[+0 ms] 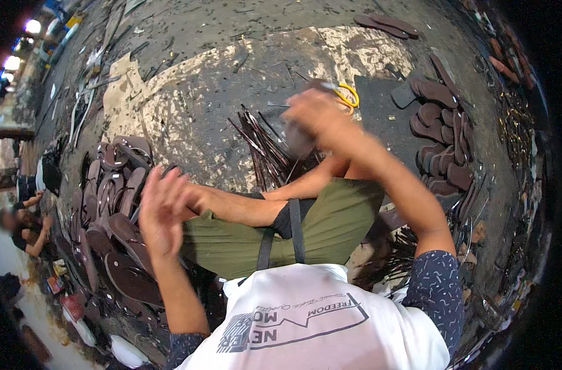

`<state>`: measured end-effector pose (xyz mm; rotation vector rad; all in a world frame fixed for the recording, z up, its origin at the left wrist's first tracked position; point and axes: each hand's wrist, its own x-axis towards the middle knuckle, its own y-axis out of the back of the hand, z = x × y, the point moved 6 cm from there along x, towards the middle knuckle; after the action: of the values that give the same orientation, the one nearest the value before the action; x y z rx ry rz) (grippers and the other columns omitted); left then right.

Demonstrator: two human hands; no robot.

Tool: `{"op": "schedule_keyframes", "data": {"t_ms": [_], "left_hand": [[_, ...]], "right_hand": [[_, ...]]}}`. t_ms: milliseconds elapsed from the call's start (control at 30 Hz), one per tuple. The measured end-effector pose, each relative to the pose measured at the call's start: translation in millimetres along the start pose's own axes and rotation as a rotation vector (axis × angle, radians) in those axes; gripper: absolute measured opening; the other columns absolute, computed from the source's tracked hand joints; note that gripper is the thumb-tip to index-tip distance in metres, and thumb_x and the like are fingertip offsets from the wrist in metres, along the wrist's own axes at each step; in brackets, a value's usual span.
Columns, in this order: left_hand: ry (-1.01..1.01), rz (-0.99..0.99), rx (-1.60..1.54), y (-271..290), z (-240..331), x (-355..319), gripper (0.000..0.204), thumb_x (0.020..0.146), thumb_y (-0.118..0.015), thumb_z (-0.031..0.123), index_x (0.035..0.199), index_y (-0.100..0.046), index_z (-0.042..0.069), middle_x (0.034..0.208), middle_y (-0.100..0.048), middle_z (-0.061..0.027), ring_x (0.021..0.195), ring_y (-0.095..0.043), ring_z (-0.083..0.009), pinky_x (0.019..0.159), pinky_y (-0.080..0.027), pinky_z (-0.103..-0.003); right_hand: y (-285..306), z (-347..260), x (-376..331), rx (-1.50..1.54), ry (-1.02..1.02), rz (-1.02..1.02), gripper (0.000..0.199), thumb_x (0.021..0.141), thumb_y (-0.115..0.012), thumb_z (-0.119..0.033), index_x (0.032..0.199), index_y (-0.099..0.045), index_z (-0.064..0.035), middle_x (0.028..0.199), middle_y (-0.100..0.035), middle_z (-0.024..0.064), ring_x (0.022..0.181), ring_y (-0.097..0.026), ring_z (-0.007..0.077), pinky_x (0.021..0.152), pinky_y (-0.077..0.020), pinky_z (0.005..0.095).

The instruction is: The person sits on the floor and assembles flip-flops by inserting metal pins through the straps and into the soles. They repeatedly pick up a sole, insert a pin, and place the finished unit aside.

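My left hand is raised over my left knee, blurred, with its fingers apart and nothing in it. Beside it lies a heap of brown flip-flops. My right hand reaches forward past my crossed legs and is smeared by motion. Its fingers are closed around a brown sandal sole, which shows above and below the hand. Just right of that hand, yellow-handled scissors rest on the floor mat. A bundle of thin dark straps lies in front of my shins.
More brown soles and sandals are stacked at the right. A pair of soles lies at the far right. Dark strips are piled by my right hip. Another person sits at the far left. Scraps litter the worn floor.
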<state>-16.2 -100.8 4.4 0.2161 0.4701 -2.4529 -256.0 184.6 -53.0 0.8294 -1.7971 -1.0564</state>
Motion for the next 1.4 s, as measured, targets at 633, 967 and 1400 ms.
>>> {"op": "schedule_keyframes", "data": {"t_ms": [633,967,1400], "left_hand": [[-0.420,0.287,0.865,27.8,31.9,-42.6,0.049,0.095,-0.067,0.007,0.142,-0.057,0.003,0.130,-0.061,-0.0098,0.111,-0.062,-0.0217,0.091,-0.050,-0.034],[-0.164,-0.196,0.021,-70.2,-3.6,10.5,0.023,0.099,-0.069,0.007,0.121,-0.068,0.000,0.106,-0.071,-0.0048,0.089,-0.066,-0.0078,0.078,-0.054,-0.022],[-0.489,-0.149,0.020,-56.5,24.4,-12.1,0.029,0.096,-0.069,-0.002,0.124,-0.063,0.000,0.110,-0.071,-0.0090,0.102,-0.067,-0.0128,0.092,-0.054,-0.026]], "right_hand": [[-103.1,-22.9,46.0,0.688,-0.783,0.042,0.029,0.092,-0.071,-0.028,0.110,-0.069,-0.0048,0.105,-0.073,0.0207,0.096,-0.072,0.0363,0.081,-0.0548,0.0443],[13.5,-144.2,50.9,1.030,-0.421,0.303,0.024,0.096,-0.069,-0.009,0.118,-0.066,-0.0005,0.108,-0.072,0.0109,0.098,-0.069,0.0188,0.087,-0.0548,0.0315],[67.0,-179.9,65.1,0.747,-0.224,0.402,0.030,0.091,-0.069,0.005,0.118,-0.074,-0.0057,0.102,-0.070,0.0100,0.090,-0.068,0.0187,0.076,-0.0541,0.0300]]}}
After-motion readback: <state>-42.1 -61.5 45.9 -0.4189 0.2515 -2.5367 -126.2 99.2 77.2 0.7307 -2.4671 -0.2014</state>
